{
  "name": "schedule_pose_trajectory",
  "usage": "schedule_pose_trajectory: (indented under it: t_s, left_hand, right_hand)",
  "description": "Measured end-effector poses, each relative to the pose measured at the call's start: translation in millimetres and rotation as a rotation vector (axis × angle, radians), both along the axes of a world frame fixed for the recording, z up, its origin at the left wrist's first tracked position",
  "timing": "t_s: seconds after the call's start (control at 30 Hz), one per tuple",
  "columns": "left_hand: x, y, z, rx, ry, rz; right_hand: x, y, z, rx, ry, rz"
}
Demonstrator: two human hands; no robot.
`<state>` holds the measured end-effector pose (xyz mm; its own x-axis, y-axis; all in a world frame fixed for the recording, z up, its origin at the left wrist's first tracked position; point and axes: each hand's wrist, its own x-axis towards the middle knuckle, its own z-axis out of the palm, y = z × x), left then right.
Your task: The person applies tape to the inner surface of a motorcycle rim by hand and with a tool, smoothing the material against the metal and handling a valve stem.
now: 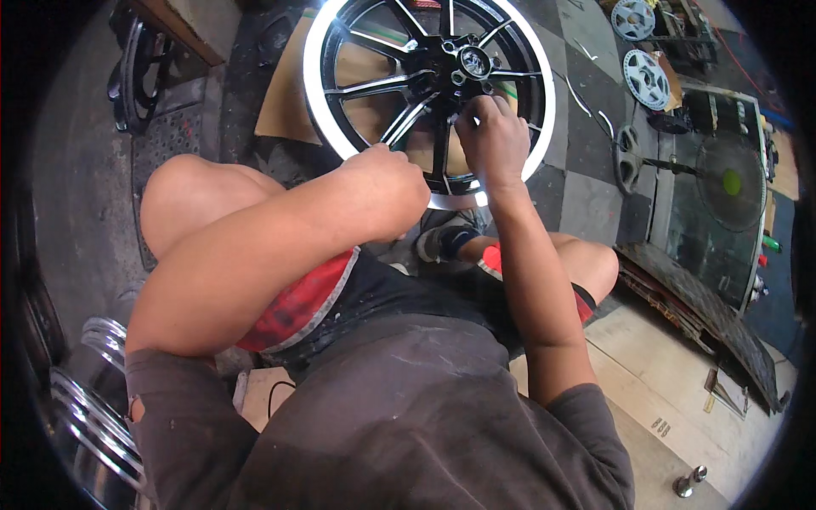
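A black alloy wheel (438,64) with polished spoke edges and a bright silver lip is in front of my knees, its hub ringed by bolt holes. Curled into a fist, my left hand (387,191) is at the wheel's near left lip, and its fingertips are turned out of sight. My right hand (495,140) is bent over the near right spokes, just below the hub, with fingers closed together. Whatever either hand grips is hidden or too small to name.
Brown cardboard (285,102) lies beneath the wheel on a checkered floor. Silver wheels (646,78) and a fan (729,181) are at the right. Chrome rims (98,416) stand at lower left. A small metal part (690,482) is at lower right.
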<state>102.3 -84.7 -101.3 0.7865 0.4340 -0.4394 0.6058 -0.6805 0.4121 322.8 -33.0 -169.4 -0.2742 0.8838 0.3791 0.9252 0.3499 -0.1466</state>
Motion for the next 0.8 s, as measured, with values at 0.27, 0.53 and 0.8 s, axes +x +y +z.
schedule_pose_trajectory:
  t_s: [0.27, 0.53, 0.8]
  left_hand:
    - [1, -1, 2, 0.032, 0.023, -0.027]
    - [0, -2, 4, -0.001, 0.044, -0.022]
    - [-4, -5, 5, 0.024, 0.000, -0.017]
  right_hand:
    - [-5, -1, -1, 0.001, 0.003, -0.034]
    - [-5, -9, -8, -0.050, -0.007, -0.087]
    - [-11, -10, 2, -0.103, 0.051, -0.159]
